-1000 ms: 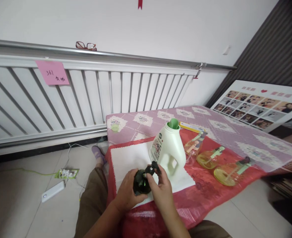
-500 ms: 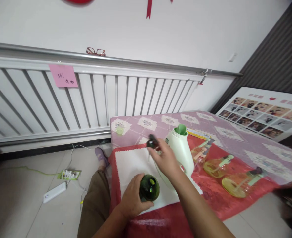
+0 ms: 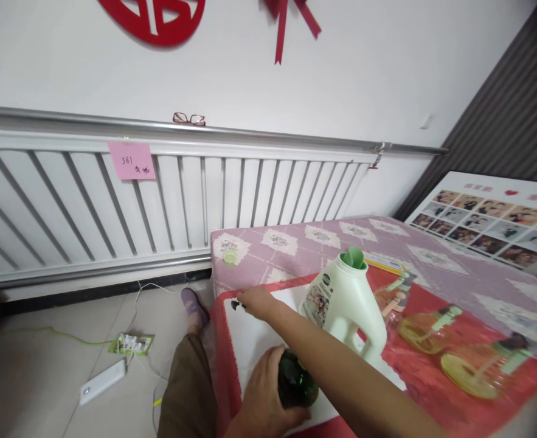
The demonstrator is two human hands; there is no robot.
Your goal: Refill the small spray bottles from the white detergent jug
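My left hand (image 3: 263,392) is wrapped round the side of a dark green glass bottle (image 3: 297,382) standing on a white cloth. At the far left corner of that cloth (image 3: 245,340), the fingers of my right hand (image 3: 255,302) are closed on a small black pump top (image 3: 236,304); part of it is hidden by the fingers. My right forearm crosses over the bottle's right side and hides its mouth. A pale green jug (image 3: 354,298) with a handle and an upturned green cap or funnel stands to the right of my hands.
Several yellowish clear spray bottles (image 3: 471,368) lie on the red cloth at right. A yellow-edged flat pack (image 3: 384,263) is behind the jug, and a small pale green lid (image 3: 230,257) sits at the far left. A power strip (image 3: 132,344) and cables lie on the floor.
My right hand has carried the pump top left, down to the white cloth's far corner. My left hand keeps its hold on the bottle. The view has tilted up a little.
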